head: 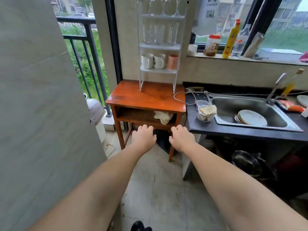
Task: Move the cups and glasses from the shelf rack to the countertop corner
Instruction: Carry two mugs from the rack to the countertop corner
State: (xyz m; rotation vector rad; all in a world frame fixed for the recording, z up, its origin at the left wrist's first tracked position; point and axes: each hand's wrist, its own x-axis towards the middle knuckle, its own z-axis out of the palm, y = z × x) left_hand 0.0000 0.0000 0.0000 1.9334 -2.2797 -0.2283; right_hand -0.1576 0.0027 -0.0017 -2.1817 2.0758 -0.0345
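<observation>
A white three-tier shelf rack (180, 47) stands on an orange wooden table (133, 99). Wine glasses (164, 5) fill its top tier and clear tumblers (156, 34) the middle one. The bottom tier holds two white mugs (147, 60) and a pink cup (172, 62). The dark countertop (191, 112) begins just right of the table. My left hand (143, 136) and my right hand (181, 137) are stretched out side by side, low in front of the table, well below the rack. Both hold nothing, fingers loosely curled and slightly apart.
A steel sink (225, 104) with stacked plates (251, 118) is set in the countertop. A plastic tub (205, 113) and a white cable (181, 94) lie at the countertop's left corner. Bottles and a jar (211, 45) stand on the window sill. A grey wall (41, 97) is on my left.
</observation>
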